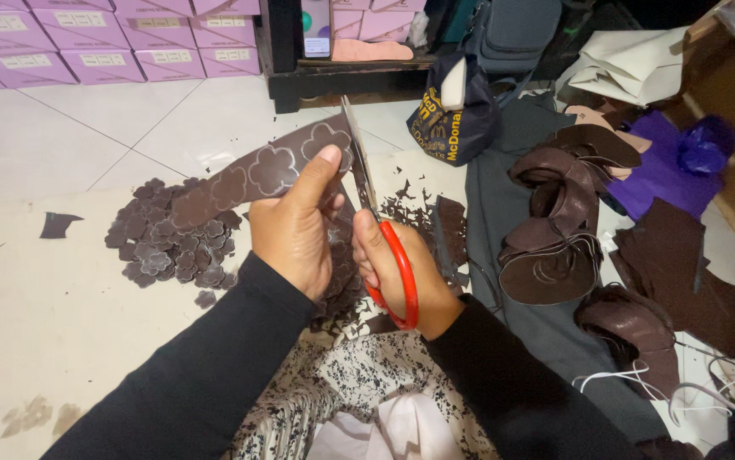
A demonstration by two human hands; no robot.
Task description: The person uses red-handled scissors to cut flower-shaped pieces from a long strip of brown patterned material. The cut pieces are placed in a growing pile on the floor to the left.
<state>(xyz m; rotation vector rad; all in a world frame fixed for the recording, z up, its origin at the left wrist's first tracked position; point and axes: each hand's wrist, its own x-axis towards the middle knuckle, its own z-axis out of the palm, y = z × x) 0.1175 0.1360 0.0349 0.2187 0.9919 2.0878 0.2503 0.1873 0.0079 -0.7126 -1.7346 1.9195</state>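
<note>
Tiled floor [86, 128] under a cream mat [52, 298] strewn with cut flowers [167, 247]. Left hand [295, 226] pinches a brown strip [257, 175]; right hand [401, 273] grips scissors [376, 221] at its edge. Thumb sits near the blades: a slip could nick it.

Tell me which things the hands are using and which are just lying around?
In use:
left hand holding the brown strip marked with flower outlines
right hand working the red-handled scissors
pile of cut brown flowers

Lying about:
dark bag
purple boxes
brown rolled pieces
purple cloth
</note>
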